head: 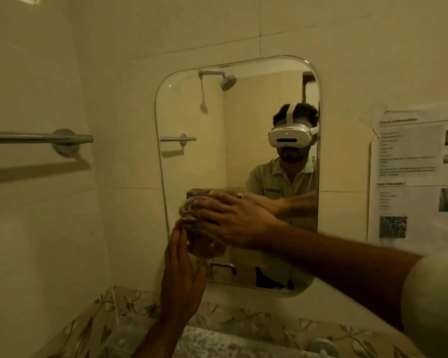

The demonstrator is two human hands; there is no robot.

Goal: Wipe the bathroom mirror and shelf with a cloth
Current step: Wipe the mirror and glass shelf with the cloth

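A rounded wall mirror (192,120) hangs on the tiled wall ahead. A bunched, patterned cloth (189,208) is pressed against the mirror's lower left part. My right hand (233,218) lies flat over the cloth, fingers spread toward the left. My left hand (184,267) stands upright just below, its fingertips touching the underside of the cloth at the mirror's left edge. Most of the cloth is hidden under my hands. A patterned tiled ledge (243,319) runs beneath the mirror.
A metal towel rail (39,138) sticks out from the left wall. A printed paper notice (414,177) is taped to the wall right of the mirror. A grey tap knob (321,346) sits at the bottom right above a speckled basin edge (212,342).
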